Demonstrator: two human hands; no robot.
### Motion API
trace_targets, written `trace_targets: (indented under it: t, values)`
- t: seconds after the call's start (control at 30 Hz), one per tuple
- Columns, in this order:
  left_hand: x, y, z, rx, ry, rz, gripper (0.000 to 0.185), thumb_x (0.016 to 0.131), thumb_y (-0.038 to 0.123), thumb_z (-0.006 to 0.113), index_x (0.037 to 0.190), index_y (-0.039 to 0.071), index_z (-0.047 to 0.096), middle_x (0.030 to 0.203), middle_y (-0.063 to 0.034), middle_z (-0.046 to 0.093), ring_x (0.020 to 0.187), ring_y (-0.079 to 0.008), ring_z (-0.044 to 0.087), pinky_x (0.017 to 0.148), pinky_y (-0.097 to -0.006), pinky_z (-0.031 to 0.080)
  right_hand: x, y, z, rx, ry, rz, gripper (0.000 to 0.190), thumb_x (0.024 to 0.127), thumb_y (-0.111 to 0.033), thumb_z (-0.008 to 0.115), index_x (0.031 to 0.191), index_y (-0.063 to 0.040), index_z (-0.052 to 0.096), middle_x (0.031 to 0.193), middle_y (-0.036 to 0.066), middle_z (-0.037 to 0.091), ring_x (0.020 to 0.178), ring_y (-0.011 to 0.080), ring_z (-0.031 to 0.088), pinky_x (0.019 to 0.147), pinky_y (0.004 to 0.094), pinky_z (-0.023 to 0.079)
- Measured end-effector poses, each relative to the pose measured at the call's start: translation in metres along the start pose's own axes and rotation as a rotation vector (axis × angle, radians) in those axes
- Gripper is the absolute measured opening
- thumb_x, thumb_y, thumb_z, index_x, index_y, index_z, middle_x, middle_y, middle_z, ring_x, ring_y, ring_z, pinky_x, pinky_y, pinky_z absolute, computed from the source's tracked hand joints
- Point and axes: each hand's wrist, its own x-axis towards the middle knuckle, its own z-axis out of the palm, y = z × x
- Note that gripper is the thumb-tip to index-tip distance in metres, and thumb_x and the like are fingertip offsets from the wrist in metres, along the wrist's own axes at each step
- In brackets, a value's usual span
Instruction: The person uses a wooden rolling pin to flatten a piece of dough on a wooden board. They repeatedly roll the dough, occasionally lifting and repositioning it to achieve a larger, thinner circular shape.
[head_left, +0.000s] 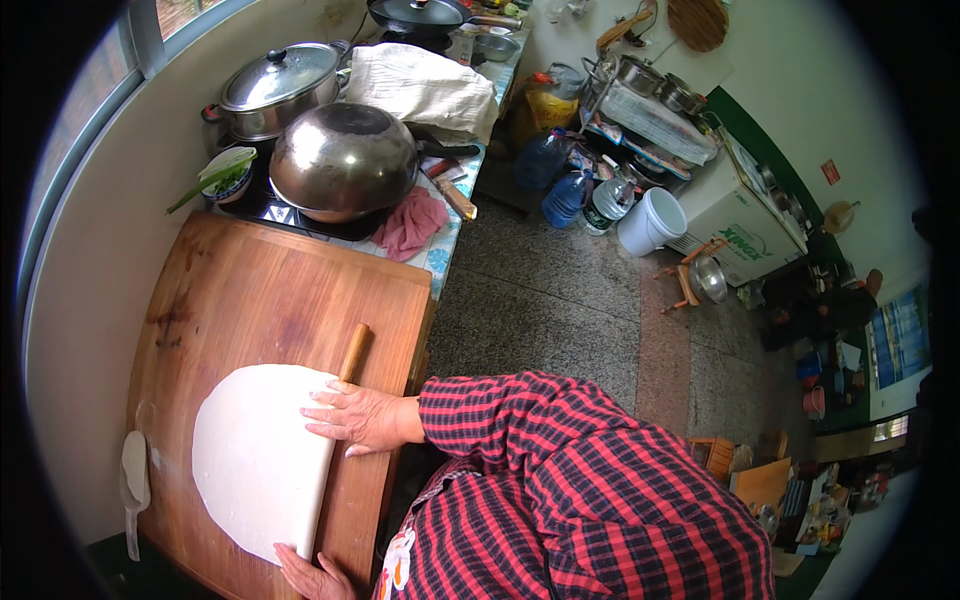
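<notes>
A wide, thin sheet of dough (251, 450) lies on a wooden board (247, 285). Its near edge is wrapped over a wooden rolling pin (355, 351), whose far handle sticks out. My right hand (360, 418) rests palm down on the wrapped edge close to that handle, fingers spread over the dough. At the other end of the roll, my left hand (311, 577) touches the dough with its fingertips, thumb apart; the frame's bottom edge cuts it off. The pin's other end is hidden. A flour scoop (136, 472) sits at the board's left edge.
Beyond the board stand an upturned metal wok (345, 161), a lidded steel pot (281, 86) and a bowl with green onion (226, 176). A pink cloth (411, 225) and a cleaver handle (457, 199) lie nearby. Water jugs (568, 199) and a white bucket (651, 221) stand on the floor.
</notes>
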Motion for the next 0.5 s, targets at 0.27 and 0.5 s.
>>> trace_targets:
  t: [0.27,0.5]
  values:
    - [0.0016,0.0042,-0.0040,0.010,0.002,0.004,0.063,0.101,0.037,0.067,0.144,-0.006,0.051,0.140,-0.0315,0.057,0.129,-0.0493,0.055,0.108,-0.0582,0.045,-0.0011,0.0012,0.0013,0.007,0.026,-0.017,0.095,0.077,-0.049,0.083,0.152,-0.003,0.044,0.164,0.017,0.037,0.149,0.0383,0.035,0.126,0.0572,0.022]
    - [0.0006,0.0030,-0.0069,-0.032,-0.017,-0.001,0.070,0.100,0.037,0.068,0.150,-0.006,0.043,0.146,-0.0311,0.053,0.134,-0.0476,0.052,0.112,-0.0594,0.041,-0.0053,-0.0020,-0.0052,-0.023,0.007,-0.021,0.093,0.079,-0.049,0.081,0.151,-0.003,0.045,0.165,0.016,0.036,0.150,0.0377,0.033,0.126,0.0561,0.022]
